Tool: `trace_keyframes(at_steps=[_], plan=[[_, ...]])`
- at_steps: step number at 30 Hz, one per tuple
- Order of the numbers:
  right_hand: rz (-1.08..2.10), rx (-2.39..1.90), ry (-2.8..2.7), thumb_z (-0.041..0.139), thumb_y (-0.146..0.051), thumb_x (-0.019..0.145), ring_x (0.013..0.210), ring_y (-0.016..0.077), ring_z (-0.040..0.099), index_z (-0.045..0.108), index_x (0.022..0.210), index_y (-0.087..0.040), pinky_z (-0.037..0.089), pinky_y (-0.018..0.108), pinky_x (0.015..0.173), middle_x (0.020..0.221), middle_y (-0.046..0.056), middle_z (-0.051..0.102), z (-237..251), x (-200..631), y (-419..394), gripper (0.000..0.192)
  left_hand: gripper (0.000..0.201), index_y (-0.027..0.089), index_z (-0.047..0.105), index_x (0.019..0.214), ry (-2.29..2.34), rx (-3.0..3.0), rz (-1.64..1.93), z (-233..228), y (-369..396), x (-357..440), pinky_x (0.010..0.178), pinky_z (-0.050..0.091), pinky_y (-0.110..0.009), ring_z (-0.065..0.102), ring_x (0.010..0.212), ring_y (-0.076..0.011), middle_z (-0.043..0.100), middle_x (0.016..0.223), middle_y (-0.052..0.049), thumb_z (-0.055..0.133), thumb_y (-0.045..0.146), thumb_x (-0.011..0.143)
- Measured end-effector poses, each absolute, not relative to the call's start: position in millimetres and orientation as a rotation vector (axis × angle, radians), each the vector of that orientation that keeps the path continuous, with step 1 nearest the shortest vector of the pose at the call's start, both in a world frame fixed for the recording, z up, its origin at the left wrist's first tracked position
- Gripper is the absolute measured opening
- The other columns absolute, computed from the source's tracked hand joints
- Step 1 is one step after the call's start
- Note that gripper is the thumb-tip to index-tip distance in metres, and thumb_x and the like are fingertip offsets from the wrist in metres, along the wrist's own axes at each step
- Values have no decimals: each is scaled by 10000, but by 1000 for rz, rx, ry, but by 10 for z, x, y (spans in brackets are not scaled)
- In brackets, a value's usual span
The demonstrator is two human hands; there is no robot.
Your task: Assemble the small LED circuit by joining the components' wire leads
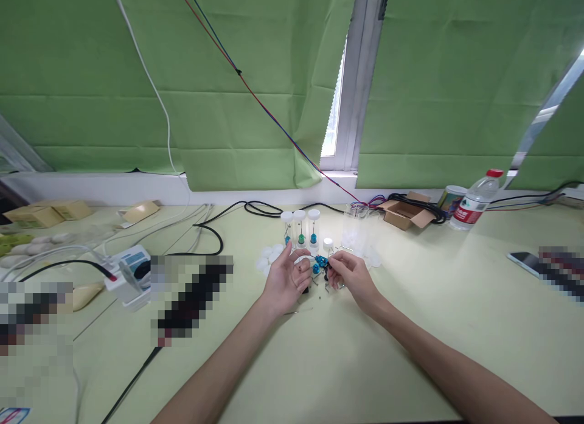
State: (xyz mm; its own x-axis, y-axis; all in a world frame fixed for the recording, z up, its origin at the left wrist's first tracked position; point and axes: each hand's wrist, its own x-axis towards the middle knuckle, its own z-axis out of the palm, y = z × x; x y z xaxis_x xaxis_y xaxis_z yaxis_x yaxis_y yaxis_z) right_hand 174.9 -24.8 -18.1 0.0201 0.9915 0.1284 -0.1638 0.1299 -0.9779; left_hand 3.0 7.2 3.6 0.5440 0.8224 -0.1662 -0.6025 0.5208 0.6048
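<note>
My left hand (287, 281) is palm up with its fingers curled in. Whatever they hold, if anything, is too small to make out. Fingertips of my right hand (353, 275) are pinched together beside a cluster of small blue parts (321, 261), and what they grip is hidden. Small bent metal pieces (327, 287) and dark bits lie on the table between and below the hands. Just behind stand three clear vials with white caps (299, 215), each with a thin rod and a blue or green piece inside. Pale round discs (269, 257) are spread beside them.
On the right are an open cardboard box (407, 213), a water bottle (474, 202), a can (451, 198) and a phone (524, 263). A white power strip (130, 275) and cables lie left. Clear containers (356, 226) stand behind my right hand. Green blinds (255, 126) hang behind.
</note>
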Motion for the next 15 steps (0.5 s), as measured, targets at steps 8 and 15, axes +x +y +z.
trace_keyframes(at_steps=[8,15], plan=[[1184,-992,-1142,709,-490,776,475,117,551,589,719,-181,429,244,466,596,-8,608,-170,1746,-263,337,349,138,602,813,490,490,910,40,72,21,375,270,-193,325,445,-68,371,598,40,583,480,877],[1178,-977,-1155,704,-485,791,485,117,554,604,735,-182,433,242,472,600,-7,609,-170,1746,-262,324,273,153,573,795,530,471,947,54,71,19,385,306,-198,354,450,-67,443,648,21,634,414,847]])
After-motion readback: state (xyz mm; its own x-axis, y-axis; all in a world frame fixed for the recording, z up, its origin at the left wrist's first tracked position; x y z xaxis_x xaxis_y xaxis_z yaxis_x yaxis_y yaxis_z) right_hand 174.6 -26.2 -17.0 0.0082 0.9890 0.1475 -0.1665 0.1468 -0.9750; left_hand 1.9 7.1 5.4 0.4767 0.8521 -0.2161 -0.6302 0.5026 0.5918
